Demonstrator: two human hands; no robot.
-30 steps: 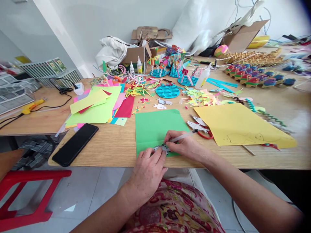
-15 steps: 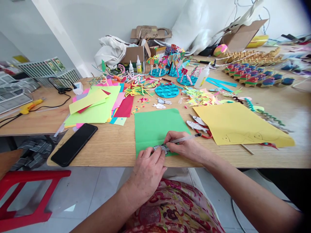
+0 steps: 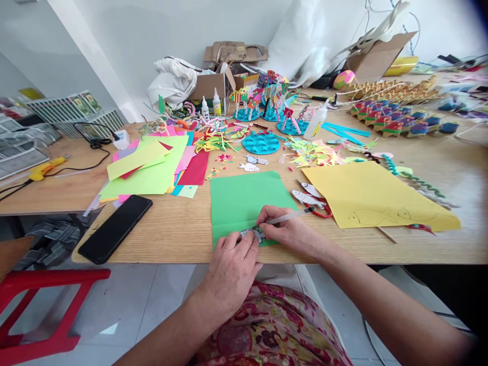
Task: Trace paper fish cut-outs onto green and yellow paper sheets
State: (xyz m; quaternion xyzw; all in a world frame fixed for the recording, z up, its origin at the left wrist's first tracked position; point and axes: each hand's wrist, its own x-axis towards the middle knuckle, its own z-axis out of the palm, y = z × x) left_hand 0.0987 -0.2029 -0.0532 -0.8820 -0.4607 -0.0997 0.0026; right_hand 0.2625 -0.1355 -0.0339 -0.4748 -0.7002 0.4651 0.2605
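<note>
A sheet of green paper (image 3: 244, 195) lies at the table's front edge, and on it is a small white fish cutout (image 3: 261, 235) with dark lines. My left hand (image 3: 234, 259) rests on the cutout, its fingers laid flat and partly covering it. With closed fingers my right hand (image 3: 282, 229) grips a pen (image 3: 287, 217) with a pale barrel, slanted, its tip at the cutout's upper edge. To the right, white fish cutouts (image 3: 308, 198) lie over red-handled scissors (image 3: 326, 209), partly under a yellow sheet (image 3: 377, 193) bearing pencilled fish outlines.
A black phone (image 3: 116, 229) and stacked coloured paper (image 3: 148, 175) lie to the left. Behind the green sheet are more fish cutouts (image 3: 249, 166), a blue scalloped disc (image 3: 261, 143), paper scraps (image 3: 314, 152) and a glue bottle (image 3: 316, 121). A red stool (image 3: 49, 305) stands at lower left.
The pen tip has shifted slightly left along the cutout's upper edge. My left hand stays in place on the cutout. The whole view has moved very slightly.
</note>
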